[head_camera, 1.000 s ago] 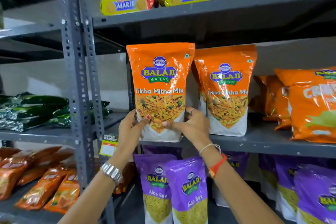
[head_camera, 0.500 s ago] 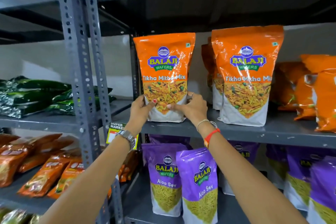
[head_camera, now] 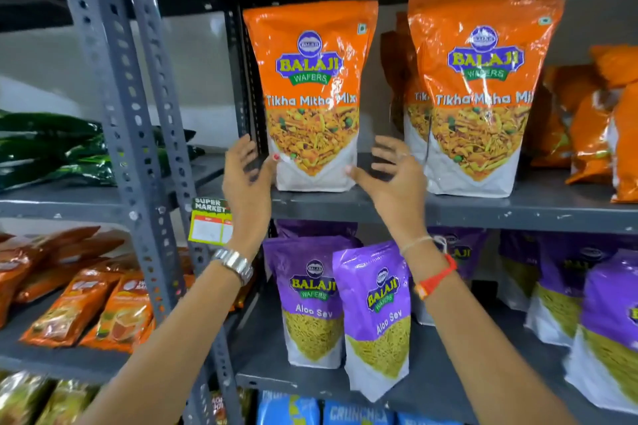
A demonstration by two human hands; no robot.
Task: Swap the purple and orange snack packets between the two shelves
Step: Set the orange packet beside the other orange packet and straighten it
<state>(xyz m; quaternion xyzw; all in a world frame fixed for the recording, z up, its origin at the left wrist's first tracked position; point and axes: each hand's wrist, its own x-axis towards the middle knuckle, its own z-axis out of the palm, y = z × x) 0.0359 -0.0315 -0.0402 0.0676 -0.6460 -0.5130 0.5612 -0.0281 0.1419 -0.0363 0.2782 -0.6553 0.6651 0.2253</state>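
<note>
An orange Tikha Mitha Mix packet (head_camera: pixel 312 93) stands upright at the left end of the upper grey shelf (head_camera: pixel 483 212). My left hand (head_camera: pixel 247 176) is beside its lower left corner, fingers spread, the thumb just at the packet's edge. My right hand (head_camera: pixel 390 176) is open at its lower right corner, the thumb tip near the packet. Another orange packet (head_camera: pixel 480 93) stands to the right, with more behind it. On the lower shelf (head_camera: pixel 310 381) stand purple Aloo Sev packets, two in front (head_camera: pixel 312 300) (head_camera: pixel 376 314) and others (head_camera: pixel 607 328) to the right.
A perforated grey steel upright (head_camera: pixel 127 134) stands left of my hands, with a Super Market price tag (head_camera: pixel 210 221) on the shelf edge. Green packets (head_camera: pixel 51 148) and orange-brown packets (head_camera: pixel 86 304) fill the left bay. Orange chip bags (head_camera: pixel 593 121) lie at far right.
Both hands held the orange packet's base earlier and set it on the upper shelf; now the fingers have opened and drawn off its sides. The camera has moved closer.
</note>
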